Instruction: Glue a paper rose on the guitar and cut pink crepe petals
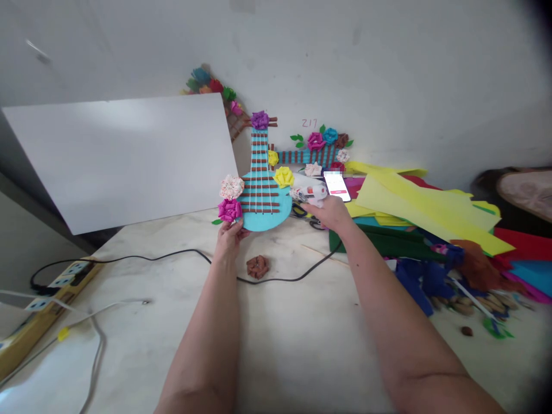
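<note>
A turquoise paper guitar (269, 221) with brown stick frets and white strings stands upright. My left hand (229, 237) grips its lower left edge, just under a magenta paper flower (229, 210) and a speckled white flower (232, 187). In my right hand (333, 213) is a white glue gun (318, 190), its nozzle pointing left at the guitar's right side, close below a yellow flower (283, 176). Whether the nozzle touches the guitar I cannot tell. A purple flower (260, 120) tops the neck. On the table below lies a loose brown paper flower (257, 267).
A black cord (276, 280) crosses the table from a power strip (64, 282) at the left. A white board (125, 167) leans on the wall. To the right lie a phone (337, 186), scissors (317, 223) and piled coloured sheets (422, 201). Another decorated guitar (297, 157) rests behind.
</note>
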Demonstrator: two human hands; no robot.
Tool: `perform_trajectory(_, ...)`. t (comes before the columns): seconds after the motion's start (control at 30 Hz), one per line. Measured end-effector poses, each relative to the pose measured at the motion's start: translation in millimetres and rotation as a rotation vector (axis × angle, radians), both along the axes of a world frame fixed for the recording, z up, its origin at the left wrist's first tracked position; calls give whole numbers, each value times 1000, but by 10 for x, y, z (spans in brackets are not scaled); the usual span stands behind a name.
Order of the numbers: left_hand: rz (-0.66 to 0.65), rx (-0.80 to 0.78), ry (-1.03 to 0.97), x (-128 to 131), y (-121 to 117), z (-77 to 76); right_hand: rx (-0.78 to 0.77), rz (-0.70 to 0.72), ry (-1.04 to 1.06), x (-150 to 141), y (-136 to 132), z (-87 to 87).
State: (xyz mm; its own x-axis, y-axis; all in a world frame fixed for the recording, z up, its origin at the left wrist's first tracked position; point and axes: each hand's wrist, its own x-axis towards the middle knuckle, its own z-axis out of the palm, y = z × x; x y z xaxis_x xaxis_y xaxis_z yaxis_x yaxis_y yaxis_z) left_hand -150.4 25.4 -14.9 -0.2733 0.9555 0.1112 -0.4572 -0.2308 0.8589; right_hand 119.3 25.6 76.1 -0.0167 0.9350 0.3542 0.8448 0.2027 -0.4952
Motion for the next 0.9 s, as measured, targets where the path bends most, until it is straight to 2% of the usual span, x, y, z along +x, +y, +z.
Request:
perform_trajectory(0.37,5,4,2,-6,11,-17,-94,-38,99,-2,-60,80)
perform_trajectory(0.7,26,-4,-30,-17,32,-39,-149,42,129,7,-72,89)
perform_trajectory(0.9,35,-10,-29,-20,31,-28,-150,33,96,-1,-74,93)
